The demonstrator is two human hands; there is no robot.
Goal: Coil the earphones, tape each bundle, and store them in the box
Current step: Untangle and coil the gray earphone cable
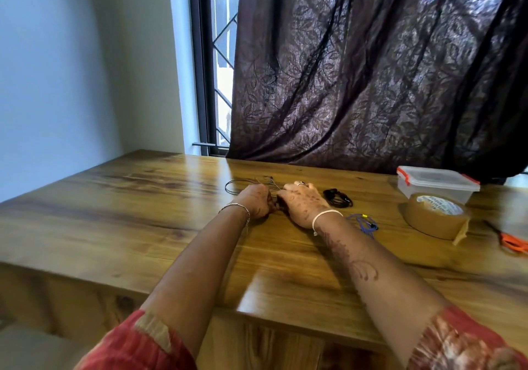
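Nearest my view, two red patterned sleeves (137, 347) frame the bottom edge. Both bare forearms reach forward across the wooden worktop (143, 212).

1. Left hand (255, 201): its fingers (266, 197) are curled closed around the grey earphone cable (238, 182), knuckles up, with the hand resting on the worktop.
2. Right hand (304, 204): palm down, with the fingertips bent onto the same cable directly opposite the left fingers. The two sets of fingers almost touch. I cannot tell exactly how the right fingertips bear on the cable, because the hand hides them.
3. Grey earphone cable: it lies flat as an open oval loop just beyond the left fingers. Its long axis runs left to right, and thin strands lead back into the gap between the hands.
4. Black earphones (337, 197): a loose bundle on the worktop just right of the right fingers, apart from them.
5. Blue earphones (367, 224): uncoiled, beside the right wrist, nearer me than the black set. Their run angles from far-left to near-right.
6. Brown tape roll (434, 215): lying flat, well to the right of the fingers, with a loose tab at its near-right side.
7. Box (437, 184): clear plastic, lid on, with red clips, directly behind the tape roll.
8. Orange-handled scissors (511, 242): at the far right edge.

A dark curtain (371, 69) hangs behind the worktop.
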